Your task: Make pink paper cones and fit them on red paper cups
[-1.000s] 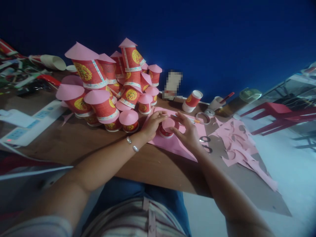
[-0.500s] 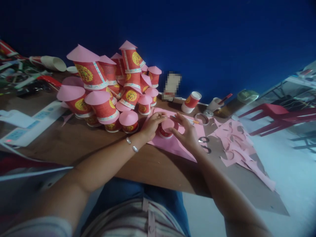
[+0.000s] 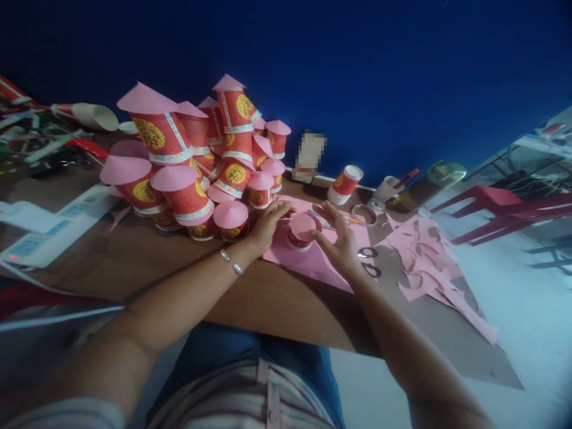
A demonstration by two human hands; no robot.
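A small red paper cup [image 3: 298, 241] with a pink paper cone roof [image 3: 302, 226] stands upright on pink paper sheets [image 3: 290, 259]. To its left, slightly apart, my left hand [image 3: 268, 227] is open with the fingers stretched forward. My right hand [image 3: 342, 241] is on the other side, thumb and fingers spread apart. Its thumb tip is at the roof's right edge; whether it touches I cannot tell. Behind the right fingers lie thin pen-like tools [image 3: 353, 221], partly hidden. Scissors with dark handle loops [image 3: 372, 270] lie right of that hand, their blades mostly hidden.
Several pink-roofed red cups [image 3: 182, 196] are piled on the left, beside a white power strip [image 3: 58, 223]. A roofless red cup [image 3: 346, 183], a tape roll [image 3: 364, 215] and a cup holding a pen [image 3: 388, 188] stand behind. Pink paper scraps [image 3: 424, 256] cover the right side.
My left hand has drawn back a little to the left, away from the cone roof. My right fingers have opened wider, and more of the roof shows.
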